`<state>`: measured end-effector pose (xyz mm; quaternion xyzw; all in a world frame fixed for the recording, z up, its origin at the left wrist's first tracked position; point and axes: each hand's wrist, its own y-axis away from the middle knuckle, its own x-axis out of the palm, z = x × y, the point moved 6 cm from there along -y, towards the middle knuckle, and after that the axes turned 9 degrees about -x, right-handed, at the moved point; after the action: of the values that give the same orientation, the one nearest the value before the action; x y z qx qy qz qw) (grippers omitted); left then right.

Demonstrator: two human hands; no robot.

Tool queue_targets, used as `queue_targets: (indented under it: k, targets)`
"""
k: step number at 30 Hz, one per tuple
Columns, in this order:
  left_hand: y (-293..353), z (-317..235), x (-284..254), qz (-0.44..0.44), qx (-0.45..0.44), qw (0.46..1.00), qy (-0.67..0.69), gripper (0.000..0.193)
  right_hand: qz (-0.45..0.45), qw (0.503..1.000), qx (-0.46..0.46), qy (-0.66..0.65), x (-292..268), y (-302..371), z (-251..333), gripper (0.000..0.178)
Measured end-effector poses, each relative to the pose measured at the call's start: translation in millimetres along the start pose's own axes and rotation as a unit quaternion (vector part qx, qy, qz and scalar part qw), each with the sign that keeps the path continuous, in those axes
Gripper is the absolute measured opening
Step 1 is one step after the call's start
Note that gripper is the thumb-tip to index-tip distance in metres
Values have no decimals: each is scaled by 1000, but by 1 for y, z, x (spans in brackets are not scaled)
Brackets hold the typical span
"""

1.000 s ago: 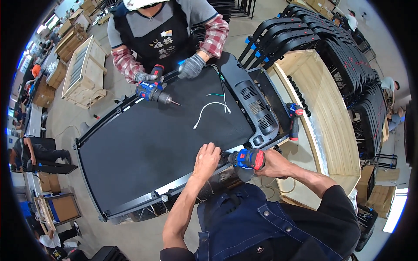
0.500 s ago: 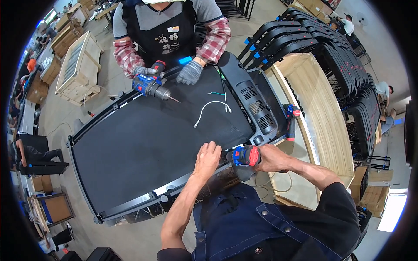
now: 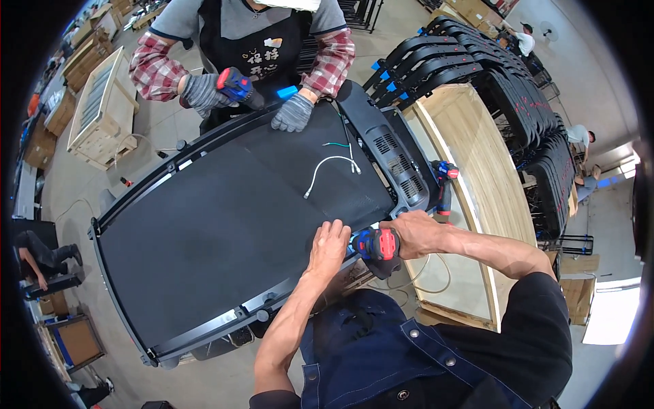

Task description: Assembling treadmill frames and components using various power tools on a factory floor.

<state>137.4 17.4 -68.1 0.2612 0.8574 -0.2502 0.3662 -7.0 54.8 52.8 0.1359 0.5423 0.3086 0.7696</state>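
Treadmill [image 3: 204,232] beside wooden crate [image 3: 494,163], workshop floor [image 3: 225,375], right fingers [image 3: 400,223] clamped on drill [image 3: 377,244], grip of left fingers [image 3: 330,233] unclear

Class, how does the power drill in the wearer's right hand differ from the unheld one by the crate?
The right hand grips the held drill; nobody holds the other drill. The held drill sits beside the left hand; the other drill, farther right. Both show blue and red.

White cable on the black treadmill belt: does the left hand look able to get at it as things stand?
Probably yes: the left hand is at the near edge of the treadmill belt, with only bare surface between it and the white cable. The co-worker's gloved left hand lies beyond the cable.
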Motion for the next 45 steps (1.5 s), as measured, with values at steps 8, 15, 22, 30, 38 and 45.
queue_targets:
  k: [8,15,22,30,38,45]
  targets:
    - [4,5,-4,-41,-5,998,41,12,-1,999,-1,50,6,-6,5,44]
    - [75,-36,-53,-136,-50,988,62,20,-7,999,-41,-6,-3,16,-2,57]
    - [250,81,116,91,-424,900,-51,27,-39,980,-90,-171,45,59,-17,44]
    - [288,124,169,147,-467,870,-64,18,24,974,-61,-216,120,70,-37,46]
    - [293,112,128,-46,-520,853,1,18,51,971,-60,-228,148,61,-50,46]
    - [243,17,112,-159,-457,332,810,14,2,925,-120,-360,157,49,-33,47]
